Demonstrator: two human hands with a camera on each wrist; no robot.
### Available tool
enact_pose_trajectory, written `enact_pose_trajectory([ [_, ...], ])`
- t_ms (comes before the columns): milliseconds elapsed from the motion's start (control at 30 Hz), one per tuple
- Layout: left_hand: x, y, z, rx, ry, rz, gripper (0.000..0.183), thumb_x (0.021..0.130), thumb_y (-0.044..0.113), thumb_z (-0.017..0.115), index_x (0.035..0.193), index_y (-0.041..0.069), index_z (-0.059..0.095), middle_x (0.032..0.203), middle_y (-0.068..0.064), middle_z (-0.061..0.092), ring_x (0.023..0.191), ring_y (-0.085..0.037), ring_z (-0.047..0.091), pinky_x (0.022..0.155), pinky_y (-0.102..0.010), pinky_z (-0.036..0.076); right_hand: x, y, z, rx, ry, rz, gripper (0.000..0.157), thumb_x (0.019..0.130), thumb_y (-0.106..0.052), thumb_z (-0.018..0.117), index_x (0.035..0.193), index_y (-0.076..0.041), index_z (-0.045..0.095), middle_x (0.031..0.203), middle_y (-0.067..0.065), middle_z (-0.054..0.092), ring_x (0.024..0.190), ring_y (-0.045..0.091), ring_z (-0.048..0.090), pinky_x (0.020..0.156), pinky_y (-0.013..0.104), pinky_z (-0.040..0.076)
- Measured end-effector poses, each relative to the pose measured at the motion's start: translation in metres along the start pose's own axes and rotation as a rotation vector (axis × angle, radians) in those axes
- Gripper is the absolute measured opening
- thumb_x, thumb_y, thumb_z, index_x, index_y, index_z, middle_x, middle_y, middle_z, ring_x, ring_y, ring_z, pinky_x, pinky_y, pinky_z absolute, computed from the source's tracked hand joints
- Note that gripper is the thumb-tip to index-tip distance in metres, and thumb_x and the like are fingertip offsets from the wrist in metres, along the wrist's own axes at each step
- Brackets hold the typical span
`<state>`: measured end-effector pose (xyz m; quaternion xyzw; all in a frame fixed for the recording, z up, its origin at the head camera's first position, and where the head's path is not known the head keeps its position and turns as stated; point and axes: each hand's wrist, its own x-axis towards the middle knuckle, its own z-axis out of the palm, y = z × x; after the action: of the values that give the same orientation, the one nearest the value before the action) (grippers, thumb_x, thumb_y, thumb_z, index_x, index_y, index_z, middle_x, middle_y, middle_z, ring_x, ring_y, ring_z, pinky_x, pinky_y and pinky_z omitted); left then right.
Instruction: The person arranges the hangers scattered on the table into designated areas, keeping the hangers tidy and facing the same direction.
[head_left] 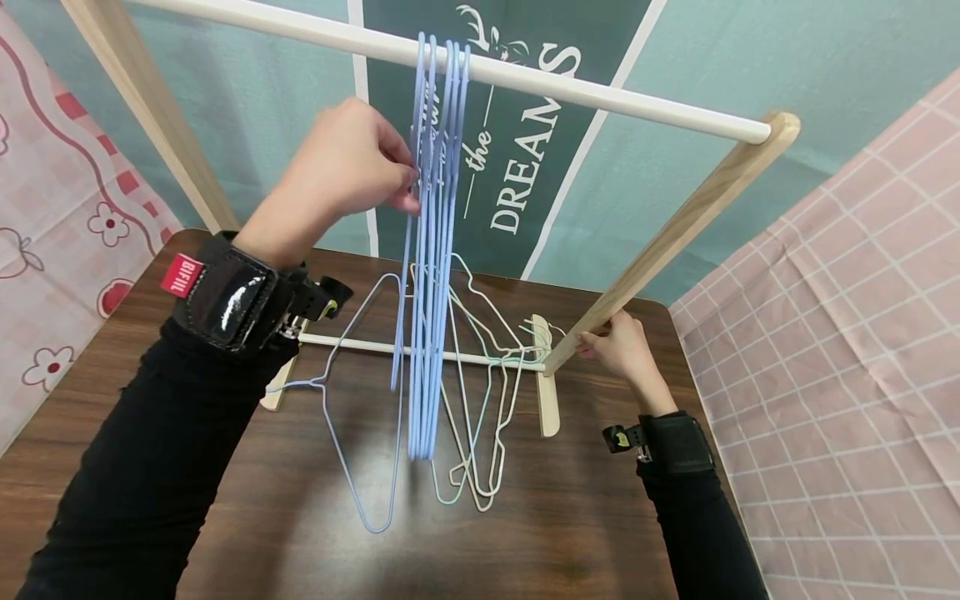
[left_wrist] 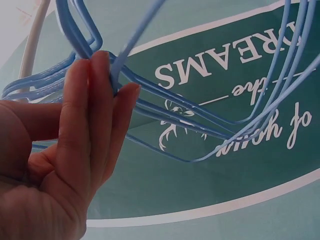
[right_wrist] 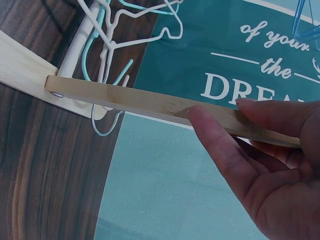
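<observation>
Several thin blue hangers (head_left: 431,333) hang in a tight bunch from the white top rod (head_left: 600,93) of a rack. On the left side of that bunch my left hand (head_left: 352,158) pinches one blue hanger between thumb and fingers. The left wrist view shows the same hand (left_wrist: 75,150) up close, blue hanger wire (left_wrist: 75,35) at its fingertips. Low on the rack's right wooden post (head_left: 667,233), my right hand (head_left: 622,346) holds the wood. Its thumb and fingers (right_wrist: 210,130) lie on either side of the post in the right wrist view.
White and mint hangers (head_left: 498,450) are gathered at the right part of the lower bar (head_left: 367,344). Another blue hanger (head_left: 341,450) is at its left part. The rack's wooden foot (head_left: 550,408) stands on a dark brown table (head_left: 525,542). Behind hangs a green cloth with lettering (head_left: 525,150).
</observation>
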<state>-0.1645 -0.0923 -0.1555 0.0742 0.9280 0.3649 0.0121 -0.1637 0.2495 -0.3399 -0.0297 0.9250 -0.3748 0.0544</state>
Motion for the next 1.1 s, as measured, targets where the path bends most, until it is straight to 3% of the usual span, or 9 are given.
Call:
enact_pose_trajectory([
  [267, 0.0016, -0.0023, 0.0015, 0.020, -0.002, 0.017, 0.020, 0.086, 0.009, 0.055, 0.097, 0.001, 0.069, 0.074, -0.005, 0.069, 0.079, -0.019, 0.065, 0.092, -0.037, 0.041, -0.0005, 0.0005, 0.0005, 0.010, 0.004, -0.001, 0.028, 0.087, 0.002, 0.057, 0.108, 0.016, 0.045, 0.094, 0.035, 0.059, 0.072, 0.033, 0.067, 0.059, 0.025, 0.056],
  [467, -0.0007, -0.0012, 0.0020, -0.031, -0.027, 0.002, 0.020, 0.088, 0.008, 0.055, 0.101, -0.002, 0.067, 0.080, -0.011, 0.069, 0.062, -0.010, 0.065, 0.096, -0.034, 0.040, -0.0004, 0.0005, 0.0004, 0.016, 0.000, -0.003, 0.027, 0.087, 0.002, 0.057, 0.108, 0.016, 0.046, 0.094, 0.035, 0.059, 0.073, 0.033, 0.066, 0.063, 0.033, 0.056],
  [700, -0.0016, -0.0018, 0.0014, -0.057, -0.039, 0.012, 0.024, 0.087, 0.003, 0.051, 0.105, -0.004, 0.065, 0.084, -0.014, 0.069, 0.055, -0.006, 0.064, 0.088, -0.031, 0.047, -0.0001, 0.0008, 0.0004, 0.014, 0.001, -0.003, 0.028, 0.087, 0.002, 0.058, 0.108, 0.016, 0.046, 0.094, 0.035, 0.059, 0.073, 0.033, 0.066, 0.061, 0.028, 0.056],
  [933, -0.0039, -0.0020, 0.0005, -0.059, -0.060, -0.007, 0.025, 0.088, 0.005, 0.053, 0.110, -0.003, 0.063, 0.091, -0.017, 0.068, 0.057, -0.009, 0.065, 0.089, -0.031, 0.047, -0.0005, -0.0001, 0.0007, 0.024, 0.002, 0.000, 0.028, 0.087, 0.003, 0.057, 0.109, 0.016, 0.045, 0.095, 0.035, 0.058, 0.074, 0.034, 0.066, 0.059, 0.025, 0.055],
  [1100, -0.0051, -0.0042, 0.0006, -0.084, -0.080, -0.033, 0.024, 0.088, 0.003, 0.053, 0.109, -0.004, 0.063, 0.088, -0.017, 0.067, 0.057, -0.010, 0.065, 0.073, -0.025, 0.053, -0.0006, 0.0001, 0.0008, 0.036, 0.003, 0.005, 0.029, 0.087, 0.003, 0.057, 0.110, 0.016, 0.044, 0.096, 0.035, 0.058, 0.074, 0.034, 0.066, 0.059, 0.025, 0.055],
])
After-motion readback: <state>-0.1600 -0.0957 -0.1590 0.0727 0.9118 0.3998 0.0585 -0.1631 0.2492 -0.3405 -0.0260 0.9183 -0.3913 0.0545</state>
